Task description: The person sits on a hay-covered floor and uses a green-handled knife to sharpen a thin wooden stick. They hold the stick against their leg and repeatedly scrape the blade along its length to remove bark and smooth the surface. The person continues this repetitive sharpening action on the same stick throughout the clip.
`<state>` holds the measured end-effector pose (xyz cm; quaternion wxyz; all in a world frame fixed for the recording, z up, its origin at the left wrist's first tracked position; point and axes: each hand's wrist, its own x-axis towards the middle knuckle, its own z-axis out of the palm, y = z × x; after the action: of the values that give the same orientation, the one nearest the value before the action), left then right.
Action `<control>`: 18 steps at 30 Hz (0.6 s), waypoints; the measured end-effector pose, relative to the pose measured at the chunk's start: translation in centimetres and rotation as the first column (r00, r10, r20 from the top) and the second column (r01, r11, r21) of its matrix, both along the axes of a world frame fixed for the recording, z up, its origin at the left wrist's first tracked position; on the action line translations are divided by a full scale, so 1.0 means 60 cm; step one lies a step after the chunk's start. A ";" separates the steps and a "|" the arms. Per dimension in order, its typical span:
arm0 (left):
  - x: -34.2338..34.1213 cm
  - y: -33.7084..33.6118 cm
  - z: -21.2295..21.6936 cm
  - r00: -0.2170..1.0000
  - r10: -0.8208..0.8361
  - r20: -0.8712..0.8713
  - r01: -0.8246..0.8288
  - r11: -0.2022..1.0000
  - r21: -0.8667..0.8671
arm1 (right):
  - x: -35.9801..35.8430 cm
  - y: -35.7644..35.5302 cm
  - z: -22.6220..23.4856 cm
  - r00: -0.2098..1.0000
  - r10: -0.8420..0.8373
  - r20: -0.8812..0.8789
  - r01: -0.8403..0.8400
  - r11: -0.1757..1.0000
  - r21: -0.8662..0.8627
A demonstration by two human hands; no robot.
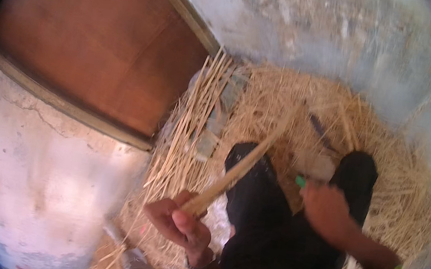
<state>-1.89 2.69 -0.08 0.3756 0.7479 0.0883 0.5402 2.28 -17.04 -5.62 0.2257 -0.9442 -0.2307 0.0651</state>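
Observation:
Near the lower middle, my left hand (182, 222) is closed round one end of a long, pale bamboo strip (240, 173). The strip slants up and to the right, passing above my left knee, and its far end blurs into the shavings. My right hand (326, 206), smeared by motion, is closed between my knees, right of the strip and apart from it. A small green piece (300, 181) sticks out of it, perhaps part of a handle; whatever else it holds is too blurred to make out.
A pile of straw-coloured shavings (404, 186) covers the floor round my dark-trousered legs. Many thin split strips (189, 125) lie along the left, beside a brown door (109, 33). A dark, blade-like thing (319, 127) lies ahead. Worn pale walls (391, 43) stand close by.

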 end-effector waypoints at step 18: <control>-0.026 0.015 -0.020 0.941 -0.326 -0.091 0.305 0.933 -0.190 | -0.055 0.098 0.090 0.969 0.126 0.213 -0.191 0.928 0.319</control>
<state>-3.45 3.61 -1.30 0.5151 0.7483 0.0360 0.4165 -0.99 -11.16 -0.20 0.3553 -0.8716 -0.3346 -0.0469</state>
